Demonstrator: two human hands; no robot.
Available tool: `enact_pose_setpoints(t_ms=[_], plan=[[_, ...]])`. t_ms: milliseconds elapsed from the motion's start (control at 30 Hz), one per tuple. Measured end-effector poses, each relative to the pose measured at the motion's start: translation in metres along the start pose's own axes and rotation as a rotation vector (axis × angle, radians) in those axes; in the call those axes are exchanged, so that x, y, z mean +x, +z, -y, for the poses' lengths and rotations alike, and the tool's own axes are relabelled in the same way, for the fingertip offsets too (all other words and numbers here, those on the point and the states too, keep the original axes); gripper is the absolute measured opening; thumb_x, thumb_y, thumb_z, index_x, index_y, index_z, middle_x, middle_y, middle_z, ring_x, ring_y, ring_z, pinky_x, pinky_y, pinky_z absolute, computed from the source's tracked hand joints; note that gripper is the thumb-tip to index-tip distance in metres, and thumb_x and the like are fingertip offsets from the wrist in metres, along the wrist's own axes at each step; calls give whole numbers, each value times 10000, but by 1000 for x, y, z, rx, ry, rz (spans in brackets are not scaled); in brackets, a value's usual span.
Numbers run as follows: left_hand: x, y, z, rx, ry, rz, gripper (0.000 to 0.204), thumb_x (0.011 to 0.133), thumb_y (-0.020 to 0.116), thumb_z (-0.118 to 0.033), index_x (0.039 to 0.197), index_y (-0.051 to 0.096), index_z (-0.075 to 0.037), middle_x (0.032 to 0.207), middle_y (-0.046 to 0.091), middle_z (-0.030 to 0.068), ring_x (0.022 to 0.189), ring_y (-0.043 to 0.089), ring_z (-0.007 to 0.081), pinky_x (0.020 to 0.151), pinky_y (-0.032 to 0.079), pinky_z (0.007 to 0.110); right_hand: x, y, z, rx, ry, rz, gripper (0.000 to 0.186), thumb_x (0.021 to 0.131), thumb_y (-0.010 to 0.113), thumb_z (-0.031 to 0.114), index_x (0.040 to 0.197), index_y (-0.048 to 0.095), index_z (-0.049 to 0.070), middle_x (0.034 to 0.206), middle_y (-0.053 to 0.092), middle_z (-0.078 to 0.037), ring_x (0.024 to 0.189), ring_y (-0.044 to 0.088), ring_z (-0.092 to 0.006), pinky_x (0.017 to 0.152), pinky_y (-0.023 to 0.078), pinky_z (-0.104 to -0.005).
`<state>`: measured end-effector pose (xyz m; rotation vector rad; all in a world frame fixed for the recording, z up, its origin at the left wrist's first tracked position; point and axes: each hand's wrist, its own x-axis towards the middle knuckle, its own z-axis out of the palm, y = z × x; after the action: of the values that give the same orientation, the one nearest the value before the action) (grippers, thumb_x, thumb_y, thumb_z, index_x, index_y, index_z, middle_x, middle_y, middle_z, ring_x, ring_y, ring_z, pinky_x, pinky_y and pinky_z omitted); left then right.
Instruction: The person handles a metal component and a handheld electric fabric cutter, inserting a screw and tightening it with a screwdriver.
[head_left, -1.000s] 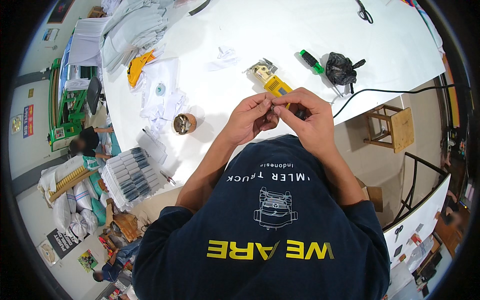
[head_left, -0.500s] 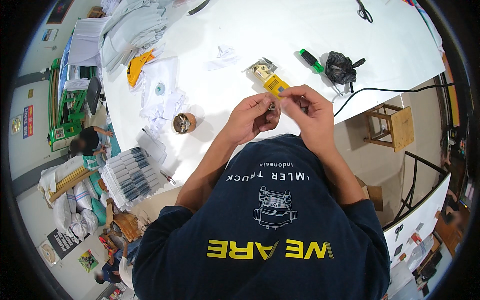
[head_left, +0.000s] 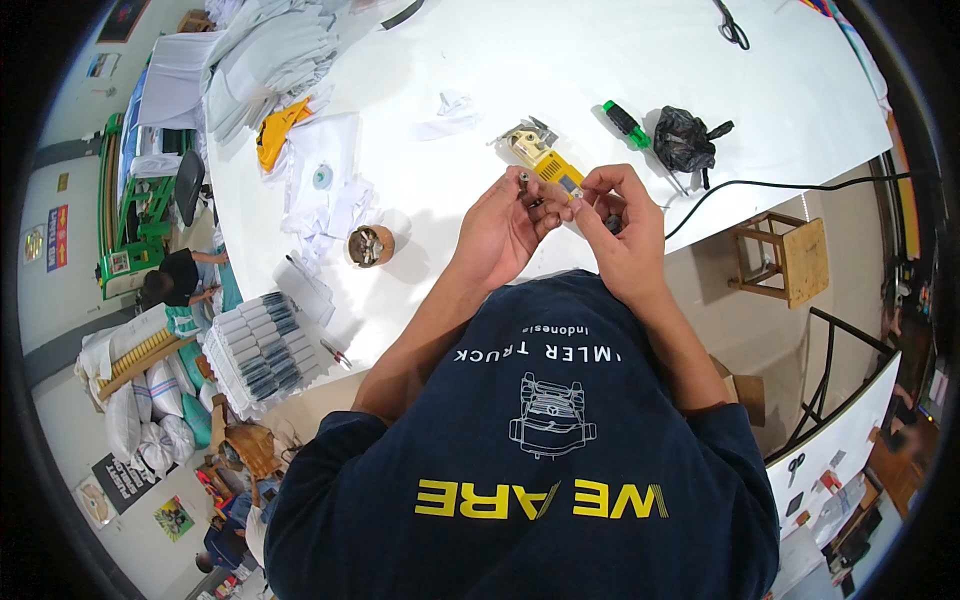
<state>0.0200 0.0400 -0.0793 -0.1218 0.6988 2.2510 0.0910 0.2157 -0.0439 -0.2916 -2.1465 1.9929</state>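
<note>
Above the near edge of the white table, my left hand point(head_left: 503, 228) is half curled, palm up, with a small round metal part point(head_left: 523, 177) held at its fingertips. Facing it is my right hand point(head_left: 628, 232), its thumb and forefinger pinched close to the left fingers. A small dark piece point(head_left: 613, 223) shows in the right hand's curled fingers; its kind is unclear. Just beyond both hands lies a yellow handheld electric cutter point(head_left: 558, 170) with a metal head, partly hidden by the fingers. A green-and-black screwdriver point(head_left: 627, 124) rests farther right.
Beside the screwdriver sits a tied black plastic bag point(head_left: 685, 140). A black cable point(head_left: 790, 184) runs off right. Left stand a round tin of small parts point(head_left: 371, 246), white cloth point(head_left: 320, 160) and bundled pieces point(head_left: 262, 350). Black scissors point(head_left: 733, 33) lie far right; a wooden stool point(head_left: 800, 262) stands below.
My left hand has opened somewhat and raised the small metal part to its fingertips. The right hand has shifted slightly, exposing the dark piece in its fingers. The cutter stays put.
</note>
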Motion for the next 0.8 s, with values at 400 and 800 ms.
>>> enact_pose_setpoints(t_ms=[400, 800], plan=[[8, -16, -1, -56, 13, -49, 371, 1172, 485, -374, 1169, 595, -20, 1090, 672, 145, 1039, 707, 258, 893, 625, 305, 10, -7, -15, 754, 370, 57, 266, 966, 526, -76, 1220, 600, -63, 1136, 636, -143, 1100, 658, -239, 1041, 528, -366], [6, -3, -6, -21, 22, -145, 379, 1169, 501, -392, 1150, 612, -30, 1000, 658, 122, 897, 653, 231, 794, 565, 309, 15, -9, -18, 739, 411, -41, 289, 1071, 502, -36, 1300, 613, -173, 1267, 687, -283, 1211, 716, -331, 1126, 575, -370]])
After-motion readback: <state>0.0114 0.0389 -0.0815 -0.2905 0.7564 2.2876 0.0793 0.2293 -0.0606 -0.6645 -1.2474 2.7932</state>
